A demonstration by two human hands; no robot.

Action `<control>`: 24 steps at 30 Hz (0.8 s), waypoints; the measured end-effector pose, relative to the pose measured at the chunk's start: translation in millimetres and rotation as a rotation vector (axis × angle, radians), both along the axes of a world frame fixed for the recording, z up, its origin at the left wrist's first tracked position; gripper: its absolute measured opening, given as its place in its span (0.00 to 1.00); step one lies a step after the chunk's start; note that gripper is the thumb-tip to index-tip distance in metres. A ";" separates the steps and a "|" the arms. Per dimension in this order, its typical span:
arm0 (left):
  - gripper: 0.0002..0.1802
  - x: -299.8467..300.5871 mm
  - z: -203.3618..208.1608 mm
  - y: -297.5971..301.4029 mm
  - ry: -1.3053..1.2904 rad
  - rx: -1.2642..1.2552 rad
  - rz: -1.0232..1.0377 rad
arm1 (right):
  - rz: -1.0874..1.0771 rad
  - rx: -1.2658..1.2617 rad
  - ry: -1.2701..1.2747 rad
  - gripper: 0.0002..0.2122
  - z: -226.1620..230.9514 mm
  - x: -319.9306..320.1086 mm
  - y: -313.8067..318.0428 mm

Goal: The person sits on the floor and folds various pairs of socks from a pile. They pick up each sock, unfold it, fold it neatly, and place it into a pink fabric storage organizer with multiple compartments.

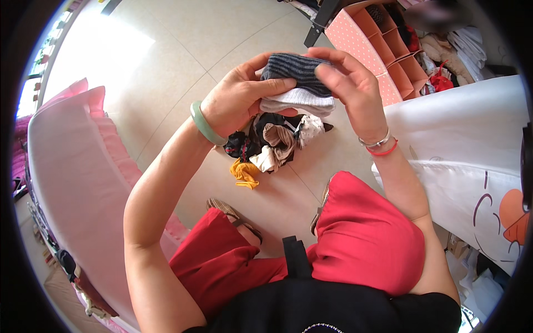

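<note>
Held up in front of me is a folded sock bundle: a dark grey ribbed sock (297, 65) lies on top of a white ribbed sock (300, 101). My left hand (236, 91) grips the bundle's left end, thumb across the dark sock and fingers partly hidden behind and below. At the right end, my right hand (360, 91) has its blurred thumb over the dark sock, with the index finger reaching along the far edge. Beneath the hands, a loose pile of small clothes (277, 139) in black, beige and white rests on the floor, with a mustard yellow piece (244, 173) nearest me.
A pink dotted organizer box (366, 47) with compartments stands at the far right, some holding dark items. Beside it lie a red item (441, 80) and pale bundles. Pink-draped furniture (78, 166) lines the left; a white printed cover (466, 144) hangs on the right.
</note>
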State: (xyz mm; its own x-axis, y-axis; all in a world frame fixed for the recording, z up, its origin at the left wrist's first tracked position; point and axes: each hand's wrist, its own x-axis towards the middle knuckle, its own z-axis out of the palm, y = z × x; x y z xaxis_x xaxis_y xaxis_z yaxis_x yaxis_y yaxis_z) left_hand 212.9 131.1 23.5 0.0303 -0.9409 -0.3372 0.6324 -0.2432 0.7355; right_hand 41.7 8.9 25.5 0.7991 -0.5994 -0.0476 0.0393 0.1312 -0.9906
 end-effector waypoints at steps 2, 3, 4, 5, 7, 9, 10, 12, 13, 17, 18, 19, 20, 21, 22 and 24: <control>0.21 -1.9 -1.1 -0.3 -0.014 -0.068 0.046 | 0.005 0.203 0.032 0.19 5.2 -3.3 -6.1; 0.21 -1.7 -2.3 -0.5 -0.064 -0.085 0.053 | 0.024 0.195 0.059 0.24 4.1 -3.4 -5.7; 0.20 -1.2 -3.5 -0.6 -0.115 -0.102 0.060 | 0.069 0.264 0.067 0.24 5.2 -3.4 -5.7; 0.20 -1.1 -4.1 -0.3 -0.166 -0.119 0.067 | 0.114 0.334 0.073 0.24 7.5 -3.5 -5.4; 0.20 -3.3 -5.7 -1.7 -0.300 -0.164 0.100 | 0.156 0.397 0.082 0.23 8.9 -3.2 -4.8; 0.20 -5.1 -8.6 -2.6 -0.412 -0.191 0.120 | 0.146 0.382 0.089 0.21 6.6 -2.5 -5.2; 0.21 -5.7 -9.9 -2.1 -0.457 -0.194 0.123 | 0.142 0.372 0.077 0.20 4.4 -2.7 -6.1; 0.21 -7.1 -13.6 -3.1 -0.485 -0.200 0.135 | 0.133 0.350 0.056 0.18 0.3 -3.5 -9.4; 0.22 -8.0 -15.4 -4.0 -0.470 -0.203 0.143 | 0.111 0.343 0.048 0.17 1.5 -2.8 -9.0; 0.27 -5.4 -6.2 -0.9 -0.483 -0.202 0.021 | 0.082 0.240 0.036 0.15 3.3 -3.6 -9.3; 0.27 -4.8 -3.4 0.7 -0.426 -0.173 -0.017 | 0.088 0.194 0.041 0.15 2.7 -5.2 -10.8; 0.28 -4.4 -0.9 2.2 -0.369 -0.145 -0.055 | 0.107 0.132 0.052 0.16 1.9 -6.7 -12.3; 0.29 -3.9 0.9 3.8 -0.315 -0.114 -0.089 | 0.130 0.070 0.061 0.18 0.8 -6.9 -13.6; 0.29 -5.4 -0.1 3.5 -0.184 -0.079 -0.061 | 0.152 0.009 0.069 0.19 0.4 -6.8 -14.2; 0.29 -5.2 0.7 3.1 -0.153 -0.038 -0.063 | 0.163 -0.001 0.062 0.19 1.4 -6.1 -13.3; 0.29 -4.0 2.6 0.8 -0.088 0.038 -0.069 | 0.183 -0.025 0.049 0.19 5.5 -4.5 -11.0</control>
State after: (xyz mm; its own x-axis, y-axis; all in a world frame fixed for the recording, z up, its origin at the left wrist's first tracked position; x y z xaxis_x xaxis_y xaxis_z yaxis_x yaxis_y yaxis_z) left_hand 208.9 131.9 26.2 -0.0031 -0.9285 -0.3714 0.5462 -0.3127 0.7771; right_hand 37.2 -2.1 30.9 0.8918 -0.4461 -0.0757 -0.0309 0.1069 -0.9938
